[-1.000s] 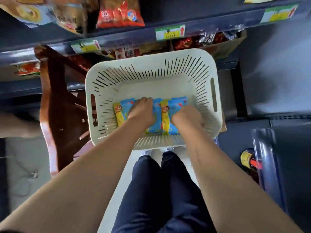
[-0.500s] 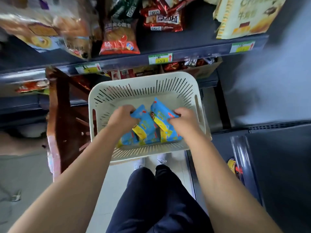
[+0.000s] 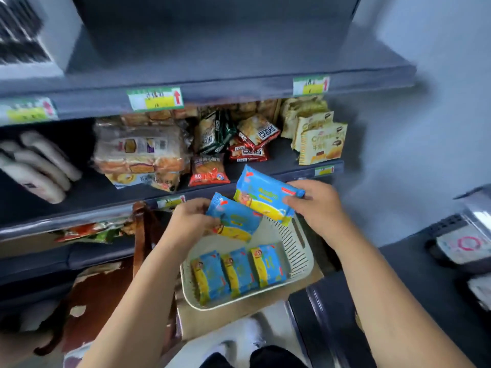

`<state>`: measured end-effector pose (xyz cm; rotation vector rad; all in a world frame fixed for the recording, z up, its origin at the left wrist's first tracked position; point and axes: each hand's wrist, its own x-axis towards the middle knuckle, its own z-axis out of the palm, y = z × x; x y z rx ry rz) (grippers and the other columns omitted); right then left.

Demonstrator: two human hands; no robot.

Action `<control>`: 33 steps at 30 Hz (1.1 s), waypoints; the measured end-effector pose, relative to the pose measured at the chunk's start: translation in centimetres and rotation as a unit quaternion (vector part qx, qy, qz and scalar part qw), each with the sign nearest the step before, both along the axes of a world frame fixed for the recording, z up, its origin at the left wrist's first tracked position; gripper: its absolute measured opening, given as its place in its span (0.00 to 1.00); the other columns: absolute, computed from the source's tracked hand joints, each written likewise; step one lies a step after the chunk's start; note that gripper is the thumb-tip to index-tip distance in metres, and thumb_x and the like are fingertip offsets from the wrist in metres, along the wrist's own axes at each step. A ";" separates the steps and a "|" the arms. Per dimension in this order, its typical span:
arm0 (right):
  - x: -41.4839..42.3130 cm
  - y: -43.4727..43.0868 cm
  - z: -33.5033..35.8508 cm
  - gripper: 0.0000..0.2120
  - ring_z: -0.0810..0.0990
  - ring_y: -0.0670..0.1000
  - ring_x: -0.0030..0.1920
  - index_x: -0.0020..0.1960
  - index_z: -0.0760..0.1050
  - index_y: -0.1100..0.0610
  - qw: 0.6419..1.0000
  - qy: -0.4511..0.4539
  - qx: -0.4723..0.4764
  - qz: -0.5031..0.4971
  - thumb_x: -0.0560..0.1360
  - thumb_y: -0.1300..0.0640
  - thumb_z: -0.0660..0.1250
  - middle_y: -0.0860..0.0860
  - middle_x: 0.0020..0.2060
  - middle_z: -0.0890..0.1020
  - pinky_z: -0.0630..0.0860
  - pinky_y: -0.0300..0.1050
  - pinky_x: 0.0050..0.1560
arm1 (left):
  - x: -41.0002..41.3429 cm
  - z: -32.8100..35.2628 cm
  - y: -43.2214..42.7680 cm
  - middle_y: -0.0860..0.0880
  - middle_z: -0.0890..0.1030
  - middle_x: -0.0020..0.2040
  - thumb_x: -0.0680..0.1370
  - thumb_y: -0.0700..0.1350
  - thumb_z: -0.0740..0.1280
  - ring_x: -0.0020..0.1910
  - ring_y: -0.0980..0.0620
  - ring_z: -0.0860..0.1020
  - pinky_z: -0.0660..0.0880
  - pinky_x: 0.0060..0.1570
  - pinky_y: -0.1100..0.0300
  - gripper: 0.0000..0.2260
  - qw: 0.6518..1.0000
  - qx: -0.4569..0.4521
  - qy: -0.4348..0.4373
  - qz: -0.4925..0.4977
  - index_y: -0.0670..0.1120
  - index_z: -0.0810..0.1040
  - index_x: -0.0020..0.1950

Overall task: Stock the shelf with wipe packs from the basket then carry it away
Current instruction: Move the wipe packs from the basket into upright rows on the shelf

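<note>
Blue wipe packs (image 3: 235, 221) in both hands (image 3: 318, 205)

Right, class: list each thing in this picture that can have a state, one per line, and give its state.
Left hand: grips lower wipe pack, held above the basket.
Right hand: grips upper wipe pack, near the shelf edge.
Basket: upright, holding three wipe packs side by side.
Middle shelf: stocked with snack bags.

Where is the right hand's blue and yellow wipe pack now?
Head view, right of centre: the blue and yellow wipe pack, gripped by the right hand, is above the cream slatted plastic basket.
</note>
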<state>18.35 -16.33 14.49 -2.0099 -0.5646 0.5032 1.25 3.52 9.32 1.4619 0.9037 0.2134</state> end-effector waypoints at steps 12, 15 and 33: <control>-5.6 -5.0 13.4 0.15 0.86 0.49 0.43 0.42 0.83 0.43 0.988 -0.108 0.056 -0.098 0.71 0.64 0.77 0.50 0.42 0.87 0.82 0.51 0.48 | -0.9 9.2 -1.2 0.38 0.87 0.49 0.76 0.29 0.71 0.47 0.36 0.86 0.84 0.50 0.45 0.08 0.984 -0.039 -0.153 -0.079 0.38 0.83 0.53; -6.7 -8.5 16.6 0.16 0.87 0.56 0.47 0.44 0.84 0.44 0.978 -0.134 0.073 -0.145 0.71 0.66 0.76 0.52 0.43 0.88 0.83 0.58 0.51 | 0.5 11.6 -3.7 0.38 0.87 0.50 0.76 0.29 0.70 0.44 0.42 0.86 0.84 0.42 0.53 0.08 0.972 -0.052 -0.196 -0.120 0.39 0.84 0.51; -15.5 -40.5 25.7 0.15 0.83 0.56 0.39 0.44 0.84 0.38 0.903 -0.265 0.064 -0.334 0.74 0.60 0.74 0.46 0.36 0.86 0.82 0.57 0.49 | 5.0 21.3 -35.9 0.48 0.88 0.43 0.76 0.27 0.69 0.42 0.51 0.86 0.81 0.40 0.61 0.10 0.885 -0.004 -0.353 -0.304 0.41 0.83 0.49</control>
